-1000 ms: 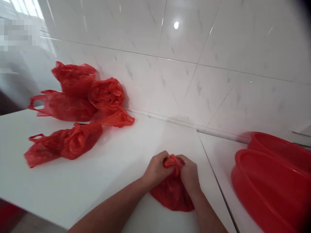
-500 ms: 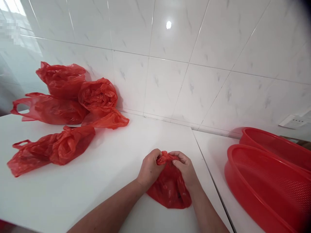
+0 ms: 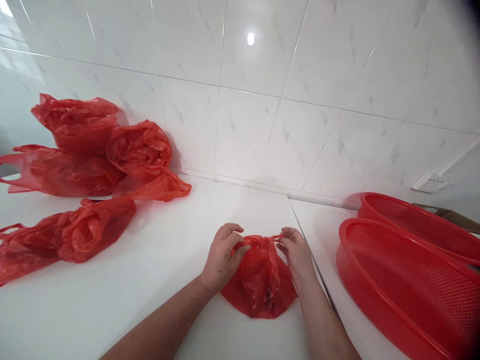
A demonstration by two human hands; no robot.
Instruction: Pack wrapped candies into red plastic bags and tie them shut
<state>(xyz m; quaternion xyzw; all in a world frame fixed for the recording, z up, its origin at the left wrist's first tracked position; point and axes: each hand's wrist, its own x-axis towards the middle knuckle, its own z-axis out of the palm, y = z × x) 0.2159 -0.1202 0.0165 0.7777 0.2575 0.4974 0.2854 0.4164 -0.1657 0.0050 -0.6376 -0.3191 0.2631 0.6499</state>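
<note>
A red plastic bag [image 3: 258,285] rests on the white tabletop in front of me, its top gathered and its lower part bulging. What lies inside is only dimly visible through the thin plastic. At the bag's upper left, my left hand [image 3: 225,255] pinches the twisted plastic between thumb and fingers. Opposite it, my right hand [image 3: 296,250] grips a thin strand of the bag's top between thumb and fingertips. The strand is stretched sideways between both hands.
Several filled red plastic bags [image 3: 82,170] are heaped on the left of the white table [image 3: 180,240], against the tiled wall [image 3: 247,130]. Two red plastic baskets [image 3: 397,270] stand at the right, past a seam in the tabletop. A socket [image 3: 431,182] is on the wall.
My hands have moved apart, drawing the bag's top out sideways between them. The bag's body now lies more spread. The whole view has shifted slightly to the right.
</note>
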